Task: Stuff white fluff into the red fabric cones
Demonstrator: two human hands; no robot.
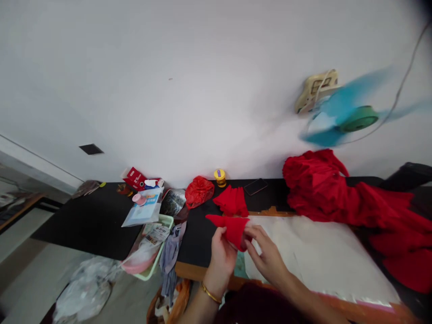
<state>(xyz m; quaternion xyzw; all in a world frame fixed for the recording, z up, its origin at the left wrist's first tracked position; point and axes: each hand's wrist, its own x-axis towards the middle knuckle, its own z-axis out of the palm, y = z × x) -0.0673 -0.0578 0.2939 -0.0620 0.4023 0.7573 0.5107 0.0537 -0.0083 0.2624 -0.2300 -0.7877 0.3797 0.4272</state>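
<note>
A small piece of red fabric [232, 228] is held up over the table's front edge, between my two hands. My left hand [222, 252] closes on its lower left part, the thumb lying on top. At the fabric's right edge, the fingers of my right hand [263, 252] pinch it near a corner. Just behind it, more small red fabric pieces [232, 201] lie on the black table top. A large heap of red fabric [317, 186] spreads along the right side. A white sheet [303, 252] covers the surface beside my right hand.
A fan [357, 118] with blue blades spins on the wall at right. Along the back stand a yellow tub [220, 178], a red plastic bag [199, 192] and a phone [255, 186]. Left are a plastic packet [145, 209], a green basket [168, 220] and bags on the floor.
</note>
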